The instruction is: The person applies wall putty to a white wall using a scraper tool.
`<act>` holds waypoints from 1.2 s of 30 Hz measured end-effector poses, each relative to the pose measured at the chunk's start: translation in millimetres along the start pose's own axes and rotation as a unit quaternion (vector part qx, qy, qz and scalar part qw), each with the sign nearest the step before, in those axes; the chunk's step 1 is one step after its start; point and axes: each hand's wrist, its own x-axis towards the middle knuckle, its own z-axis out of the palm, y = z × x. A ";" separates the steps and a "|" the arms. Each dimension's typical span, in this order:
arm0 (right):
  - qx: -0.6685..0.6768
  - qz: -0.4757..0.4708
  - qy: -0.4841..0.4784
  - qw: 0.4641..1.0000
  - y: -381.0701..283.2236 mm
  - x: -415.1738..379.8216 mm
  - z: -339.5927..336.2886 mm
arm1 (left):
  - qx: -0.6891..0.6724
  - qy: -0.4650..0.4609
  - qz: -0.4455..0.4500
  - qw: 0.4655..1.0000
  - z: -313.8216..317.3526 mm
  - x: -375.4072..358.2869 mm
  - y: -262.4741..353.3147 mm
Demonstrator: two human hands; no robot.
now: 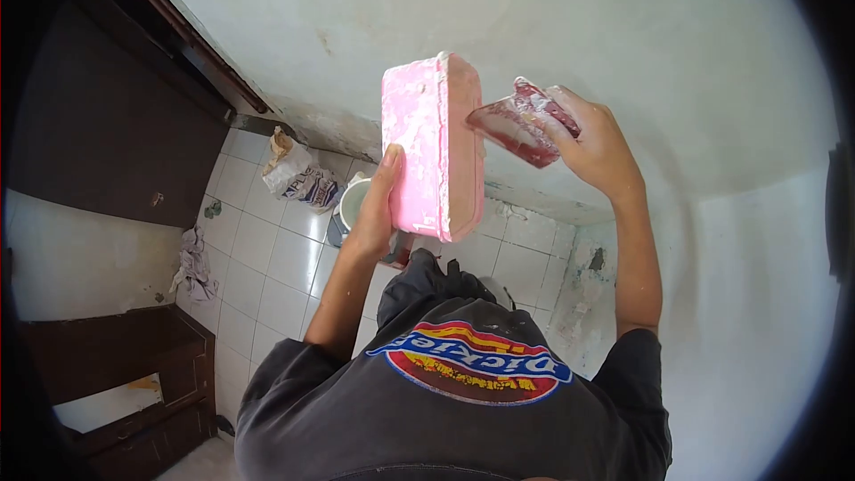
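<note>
A pink box-shaped container [413,138], smeared with white material along its rim, is held up in front of my chest. My left hand [378,205] grips its left side, with the thumb lying on the pink face. To the right, my right hand [595,141] is closed round the handle of a red scraper [519,129] coated with whitish paste. The scraper's blade points left, close to the container's open side; whether they touch is hard to tell. The container's contents are mostly hidden from this angle.
A pale plastered wall [570,27] rises ahead and to the right. On the tiled floor [294,258] are a white bag [298,176], a white bucket [353,202] and a crumpled cloth [193,267]. Dark wooden furniture [187,365] stands at the lower left.
</note>
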 end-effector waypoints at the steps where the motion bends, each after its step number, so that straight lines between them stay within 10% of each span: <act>1: 0.001 0.006 -0.004 1.000 -1.7 12.1 9.1 | 0.022 -0.011 -0.018 1.000 -7.1 8.1 11.4; 10: 0.108 0.066 -0.200 0.972 25.9 3.0 89.9 | 0.173 -0.013 -0.019 0.985 -47.0 50.3 20.4; 13: 0.485 0.215 -0.208 0.822 51.3 -15.9 106.4 | 0.067 0.016 -0.087 0.994 -54.9 51.8 8.9; 17: 0.592 0.236 0.031 0.770 66.0 -26.6 97.0 | -0.037 0.014 -0.092 0.995 -56.4 49.2 5.7; 22: 0.515 0.136 0.340 0.775 58.9 17.1 35.3 | -0.080 0.004 -0.074 0.994 -68.0 49.6 -7.6; 27: 0.070 0.046 0.532 0.843 77.2 53.4 18.7 | -0.064 0.006 -0.079 0.995 -80.8 44.8 -10.0; 31: -0.273 -0.025 0.477 0.835 100.6 105.9 76.9 | -0.061 0.014 -0.078 0.995 -79.4 41.4 -4.7; 36: -0.186 -0.026 0.425 0.886 94.7 92.4 153.4 | -0.046 0.047 -0.085 0.994 -89.6 36.5 -6.6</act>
